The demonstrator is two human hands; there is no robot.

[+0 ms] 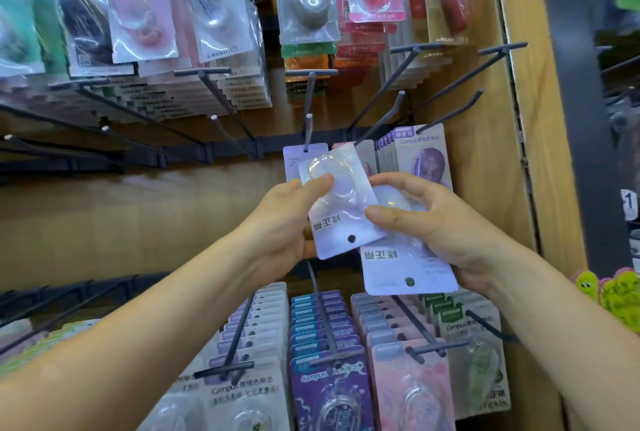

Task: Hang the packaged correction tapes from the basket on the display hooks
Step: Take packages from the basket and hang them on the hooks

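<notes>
Packs of correction tape are up in front of the display, two of them, overlapping at the middle of my view. My left hand (287, 222) grips the upper pack (341, 209), thumb laid across the clear blister and fingers curled behind the card. My right hand (426, 222) is curled round the lower pack (405, 271), which sits at about 4 o'clock from the first and partly under it; its thumb rests at the upper pack's edge. Both cards are upside down: the hang hole (351, 238) of the upper one points to 6 o'clock, toward me. I judge this to be the separating step, one pack being peeled off for hanging. At 12 o'clock from the hands a hook (308, 125) juts out with a hung card (294, 160) of the same pale colour on it (likely the target). The next move calls for turning the upper pack so its hole is uppermost, then threading it over the hook's tip. I cannot see the basket.
</notes>
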